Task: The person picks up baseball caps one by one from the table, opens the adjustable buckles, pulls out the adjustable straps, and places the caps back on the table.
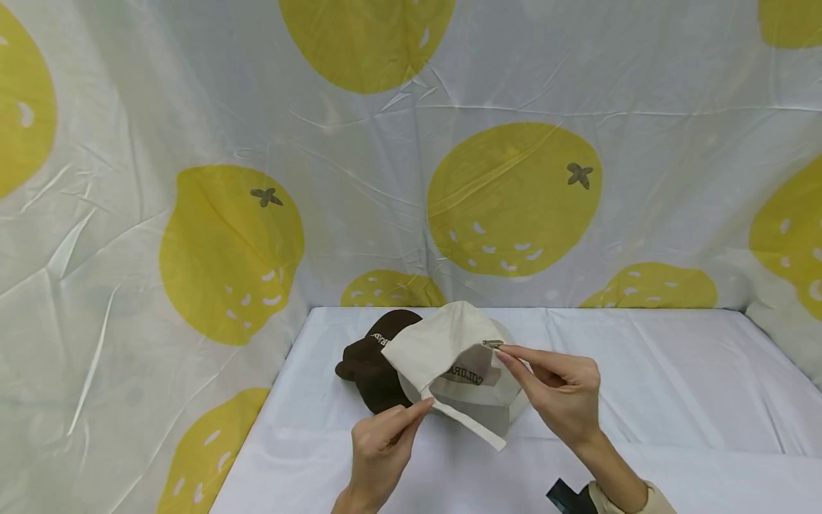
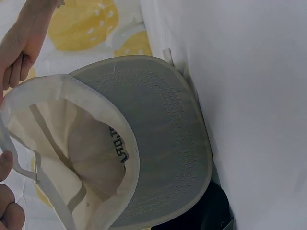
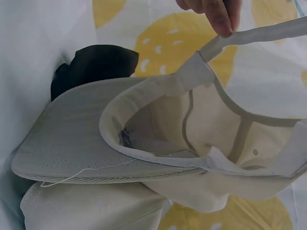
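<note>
A cream baseball cap (image 1: 443,332) is held with its rear opening toward me, dark lettering visible through it. My left hand (image 1: 388,442) pinches the base of the cap's back strap (image 1: 472,426), whose loose end hangs free. At the opposite side of the opening, my right hand (image 1: 568,392) pinches the cap's edge by a small metal buckle (image 1: 492,344). In the left wrist view, the cap's underside and grey brim (image 2: 163,134) show. My right hand is outside the right wrist view.
A dark brown cap (image 1: 379,357) with light lettering lies behind and left of the cream one. Another cream fabric piece, perhaps a cap (image 3: 96,206), sits beside the brim. White cloth covers the table (image 1: 674,400); a lemon-print curtain (image 1: 359,178) hangs behind.
</note>
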Demonstrator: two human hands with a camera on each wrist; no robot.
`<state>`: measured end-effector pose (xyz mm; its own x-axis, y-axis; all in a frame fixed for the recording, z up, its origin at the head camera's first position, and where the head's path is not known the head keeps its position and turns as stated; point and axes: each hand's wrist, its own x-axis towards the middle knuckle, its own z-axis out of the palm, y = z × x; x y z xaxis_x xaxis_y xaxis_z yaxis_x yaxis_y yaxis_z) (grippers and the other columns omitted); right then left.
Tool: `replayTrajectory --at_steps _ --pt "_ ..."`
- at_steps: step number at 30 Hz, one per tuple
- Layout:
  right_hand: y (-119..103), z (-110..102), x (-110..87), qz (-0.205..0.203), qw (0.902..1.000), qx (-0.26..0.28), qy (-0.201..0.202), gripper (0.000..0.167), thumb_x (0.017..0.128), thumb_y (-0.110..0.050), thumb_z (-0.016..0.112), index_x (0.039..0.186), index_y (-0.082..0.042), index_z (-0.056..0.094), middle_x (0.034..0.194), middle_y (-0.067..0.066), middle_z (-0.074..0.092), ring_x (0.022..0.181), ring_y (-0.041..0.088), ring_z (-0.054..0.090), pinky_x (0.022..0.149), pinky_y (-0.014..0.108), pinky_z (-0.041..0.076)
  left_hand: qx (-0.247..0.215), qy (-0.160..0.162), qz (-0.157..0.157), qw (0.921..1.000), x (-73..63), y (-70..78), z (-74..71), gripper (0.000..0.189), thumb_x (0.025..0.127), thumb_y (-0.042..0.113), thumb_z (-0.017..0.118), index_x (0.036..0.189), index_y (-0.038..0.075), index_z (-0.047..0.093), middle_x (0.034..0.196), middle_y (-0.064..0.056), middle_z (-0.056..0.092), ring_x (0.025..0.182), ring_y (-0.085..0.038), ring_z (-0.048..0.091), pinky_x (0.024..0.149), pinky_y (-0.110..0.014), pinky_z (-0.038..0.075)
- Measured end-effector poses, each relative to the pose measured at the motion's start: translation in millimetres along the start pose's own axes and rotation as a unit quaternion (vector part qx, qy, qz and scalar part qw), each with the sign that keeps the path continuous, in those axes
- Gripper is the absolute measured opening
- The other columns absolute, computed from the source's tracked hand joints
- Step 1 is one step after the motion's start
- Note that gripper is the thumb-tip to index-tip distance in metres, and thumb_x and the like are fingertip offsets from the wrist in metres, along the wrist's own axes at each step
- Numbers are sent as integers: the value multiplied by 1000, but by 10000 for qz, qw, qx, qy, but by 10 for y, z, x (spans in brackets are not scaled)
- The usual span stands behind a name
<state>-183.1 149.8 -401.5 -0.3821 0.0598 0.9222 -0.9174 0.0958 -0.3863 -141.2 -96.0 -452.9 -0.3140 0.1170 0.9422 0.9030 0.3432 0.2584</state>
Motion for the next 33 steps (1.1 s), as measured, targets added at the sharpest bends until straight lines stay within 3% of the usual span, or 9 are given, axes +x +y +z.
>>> replayTrajectory --at_steps 4,9,11,15,21,23,29,33 --pt "24 -18 9 41 9995 263 -156 21 71 17 83 89 6 81 57 8 70 44 4 13 40 11 15 -353 -49 -463 9983 15 24 -18 9 90 -4 76 97 -7 79 51 5 43 50 -2 27 45 -10 26" --pt "30 -25 11 170 9983 456 -316 27 68 22 81 89 6 81 49 1 61 43 4 15 40 12 16 -913 -38 -1040 9904 52 65 -33 29 75 -23 77 99 -7 80 66 -9 70 50 -3 31 46 -12 31" --pt "25 -26 8 233 9980 455 -369 28 68 23 81 89 5 81 46 -1 56 43 4 15 40 12 16 -1060 -27 -1251 9865 67 81 -34 31 75 -25 75 99 -6 80 77 -15 76 49 -5 33 46 -13 33" --pt "26 -36 -1 336 9969 514 -488 28 69 22 81 90 4 81 45 -5 53 43 4 15 40 12 16 -1225 -4 -1526 9807 84 95 -36 28 78 -24 75 99 -6 80 77 -15 77 47 -7 29 44 -14 31" --pt "22 -58 -16 602 9905 992 -732 30 70 24 79 93 5 81 75 1 79 42 4 18 39 12 19 -1456 -42 -1912 9707 96 111 -63 23 82 -19 75 99 -6 80 69 -13 73 43 -11 21 41 -16 24" --pt "8 -63 -18 722 9869 1179 -833 31 71 26 77 94 5 80 81 0 80 42 4 19 39 14 21 -1475 -74 -1962 9694 96 115 -79 22 82 -18 75 99 -6 80 66 -11 72 43 -11 21 41 -17 25" --pt "-35 -54 -16 957 9758 1613 -1124 34 73 29 72 97 7 80 90 2 82 41 6 20 38 19 26 -1408 -45 -1558 9777 99 117 -106 30 77 -24 75 99 -5 80 56 -4 62 46 -7 23 43 -16 25" --pt "-53 -64 -44 981 9735 1645 -1248 34 73 29 73 98 6 80 90 2 81 41 6 18 38 18 24 -1397 -56 -1504 9787 124 136 -123 27 77 -22 77 98 -5 80 57 -5 63 46 -6 23 43 -15 25"
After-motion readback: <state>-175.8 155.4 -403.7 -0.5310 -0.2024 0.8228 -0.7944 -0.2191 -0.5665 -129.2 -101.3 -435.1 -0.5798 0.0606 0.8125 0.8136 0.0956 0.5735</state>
